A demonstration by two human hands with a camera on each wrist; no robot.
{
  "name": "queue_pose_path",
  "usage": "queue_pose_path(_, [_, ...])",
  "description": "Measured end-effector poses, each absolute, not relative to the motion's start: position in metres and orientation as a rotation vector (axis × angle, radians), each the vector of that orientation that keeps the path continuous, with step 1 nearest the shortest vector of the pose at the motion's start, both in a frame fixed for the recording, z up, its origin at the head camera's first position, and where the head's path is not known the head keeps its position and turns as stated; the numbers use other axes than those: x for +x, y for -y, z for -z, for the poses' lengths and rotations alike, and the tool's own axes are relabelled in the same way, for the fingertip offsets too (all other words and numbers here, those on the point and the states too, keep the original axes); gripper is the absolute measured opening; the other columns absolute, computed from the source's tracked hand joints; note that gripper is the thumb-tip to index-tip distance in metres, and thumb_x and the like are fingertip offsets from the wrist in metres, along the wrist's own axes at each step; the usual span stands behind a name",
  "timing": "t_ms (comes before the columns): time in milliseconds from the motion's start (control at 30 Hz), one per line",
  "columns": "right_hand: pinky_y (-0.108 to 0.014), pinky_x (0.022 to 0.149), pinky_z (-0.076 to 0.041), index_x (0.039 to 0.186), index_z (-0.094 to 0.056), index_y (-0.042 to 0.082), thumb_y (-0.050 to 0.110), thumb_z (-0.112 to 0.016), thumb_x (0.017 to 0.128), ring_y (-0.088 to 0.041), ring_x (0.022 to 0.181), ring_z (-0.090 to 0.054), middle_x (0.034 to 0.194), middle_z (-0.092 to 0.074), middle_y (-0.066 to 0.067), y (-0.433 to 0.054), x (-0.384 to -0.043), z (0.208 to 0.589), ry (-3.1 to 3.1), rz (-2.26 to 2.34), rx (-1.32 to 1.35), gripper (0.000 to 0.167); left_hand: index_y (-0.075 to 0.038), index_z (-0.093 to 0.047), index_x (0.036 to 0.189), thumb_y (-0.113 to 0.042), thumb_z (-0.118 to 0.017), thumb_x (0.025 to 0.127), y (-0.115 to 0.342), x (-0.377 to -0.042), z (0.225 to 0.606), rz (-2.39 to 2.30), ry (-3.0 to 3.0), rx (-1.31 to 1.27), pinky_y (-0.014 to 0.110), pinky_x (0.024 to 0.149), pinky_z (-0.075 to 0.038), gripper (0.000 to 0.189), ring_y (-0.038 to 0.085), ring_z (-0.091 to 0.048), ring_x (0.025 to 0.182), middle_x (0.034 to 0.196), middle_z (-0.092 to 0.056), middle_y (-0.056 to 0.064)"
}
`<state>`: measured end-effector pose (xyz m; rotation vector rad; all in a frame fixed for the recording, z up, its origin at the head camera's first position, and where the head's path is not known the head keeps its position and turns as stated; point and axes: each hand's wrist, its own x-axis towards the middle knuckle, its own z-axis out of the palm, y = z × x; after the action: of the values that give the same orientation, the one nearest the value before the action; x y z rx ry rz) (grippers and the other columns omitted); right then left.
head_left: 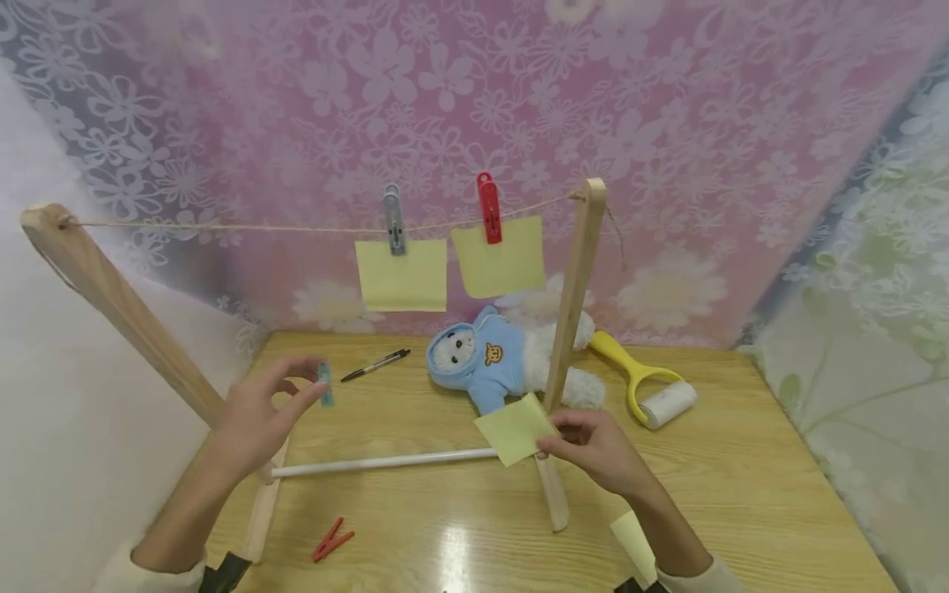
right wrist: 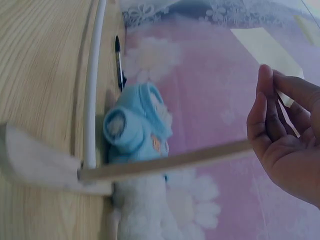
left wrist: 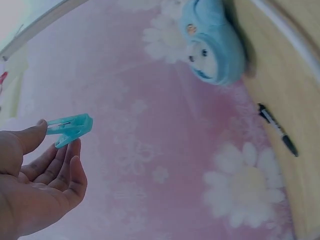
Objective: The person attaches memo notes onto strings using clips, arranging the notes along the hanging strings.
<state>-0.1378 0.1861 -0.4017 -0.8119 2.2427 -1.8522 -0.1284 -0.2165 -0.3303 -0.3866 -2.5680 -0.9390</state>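
My left hand (head_left: 255,416) pinches a teal clothespin (left wrist: 72,129) between thumb and fingers, left of the black pen. A yellow sticky note (head_left: 516,430) is pinched at its right edge by my right hand (head_left: 599,453), in front of the wooden frame's right post (head_left: 574,296). Above, a string (head_left: 282,228) spans the two posts. From it hang two more yellow notes, one under a grey clothespin (head_left: 394,219) and one under a red clothespin (head_left: 489,207). In the right wrist view the held note (right wrist: 270,52) is partly hidden by the fingers.
On the table lie a red clothespin (head_left: 332,541), a black pen (head_left: 376,365), a plush toy in a blue hoodie (head_left: 504,354) and a yellow lint roller (head_left: 630,371). Another yellow note (head_left: 633,543) lies partly beneath the right forearm. A white rod (head_left: 385,463) joins the frame's feet.
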Motion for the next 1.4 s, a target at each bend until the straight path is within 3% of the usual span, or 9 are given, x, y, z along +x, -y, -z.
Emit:
queue_pose_path(100, [-0.022,0.056,-0.051,0.096,-0.065,-0.006,0.005,-0.064,0.089,-0.005,0.07,-0.067,0.079,-0.07,-0.004,-0.165,-0.143,0.399,-2.267,1.852,-0.768,0.013,-0.005,-0.062,0.114,-0.011,-0.067,0.088,0.213,-0.129,0.32,0.96,2.487,-0.416,0.012,0.073,-0.047,0.027,0.01,-0.063,0.088,0.102,-0.069,0.008])
queue_pose_path(267, [-0.025,0.063,-0.056,0.093,-0.063,-0.007,0.007,-0.064,0.089,-0.009,0.071,-0.07,0.08,-0.067,-0.029,-0.131,-0.153,0.393,-2.201,1.922,-0.78,0.014,0.001,-0.063,0.112,0.006,-0.069,0.081,0.205,-0.135,0.306,1.035,2.272,-0.537,0.005,0.076,-0.044,0.032,-0.012,-0.054,0.09,0.104,-0.069,0.012])
queue_pose_path(400, [-0.032,0.076,-0.058,0.099,-0.064,-0.008,0.011,-0.064,0.09,-0.011,0.074,-0.071,0.083,-0.068,-0.03,-0.107,-0.161,0.388,-2.086,1.965,-0.776,0.021,0.004,-0.062,0.113,0.012,-0.065,0.081,0.198,-0.134,0.29,1.156,2.157,-0.586,0.008,0.079,-0.046,0.034,-0.005,-0.058,0.09,0.102,-0.068,0.004])
queue_pose_path(533, [-0.031,0.079,-0.057,0.104,-0.064,-0.008,0.014,-0.066,0.089,-0.012,0.077,-0.071,0.083,-0.072,-0.013,-0.087,-0.17,0.38,-1.997,1.984,-0.707,0.026,0.007,-0.061,0.112,0.016,-0.064,0.08,0.193,-0.133,0.274,1.205,2.074,-0.639,0.01,0.082,-0.047,0.034,-0.002,-0.06,0.082,0.101,-0.063,-0.012])
queue_pose_path(733, [-0.033,0.08,-0.056,0.094,-0.06,-0.008,0.007,-0.065,0.089,-0.009,0.077,-0.071,0.076,-0.068,0.004,-0.058,-0.178,0.366,-1.91,2.024,-0.718,0.017,0.01,-0.063,0.106,0.019,-0.065,0.076,0.185,-0.129,0.248,1.229,1.974,-0.661,0.011,0.067,-0.044,0.031,0.003,-0.056,0.076,0.099,-0.065,-0.013])
queue_pose_path(933, [-0.035,0.084,-0.056,0.097,-0.062,-0.011,0.004,-0.064,0.089,-0.007,0.077,-0.071,0.082,-0.07,-0.005,-0.027,-0.18,0.354,-1.86,2.053,-0.772,0.017,0.015,-0.062,0.098,0.018,-0.067,0.074,0.178,-0.129,0.221,1.274,1.841,-0.709,0.014,0.069,-0.044,0.024,0.005,-0.058,0.075,0.094,-0.068,-0.011])
queue_pose_path(1200, [-0.036,0.083,-0.056,0.106,-0.062,-0.015,-0.002,-0.062,0.088,-0.005,0.076,-0.069,0.096,-0.067,-0.033,0.001,-0.186,0.343,-1.766,2.149,-0.774,0.023,0.018,-0.063,0.091,0.013,-0.069,0.075,0.168,-0.134,0.191,1.291,1.74,-0.8,0.02,0.065,-0.037,0.018,0.01,-0.058,0.076,0.083,-0.067,-0.009])
queue_pose_path(1333, [-0.035,0.084,-0.056,0.109,-0.063,-0.014,-0.002,-0.063,0.087,-0.008,0.078,-0.07,0.1,-0.066,-0.032,0.012,-0.188,0.337,-1.751,2.171,-0.758,0.024,0.018,-0.064,0.088,0.013,-0.068,0.074,0.167,-0.142,0.179,1.315,1.68,-0.795,0.02,0.064,-0.036,0.016,0.01,-0.059,0.073,0.079,-0.069,-0.008])
queue_pose_path(1400, [-0.035,0.085,-0.056,0.111,-0.063,-0.011,0.0,-0.064,0.087,-0.019,0.084,-0.072,0.1,-0.068,-0.029,0.016,-0.188,0.333,-1.743,2.182,-0.73,0.026,0.017,-0.064,0.087,0.014,-0.069,0.074,0.168,-0.146,0.175,1.33,1.664,-0.79,0.02,0.063,-0.036,0.015,0.009,-0.06,0.072,0.079,-0.07,-0.007])
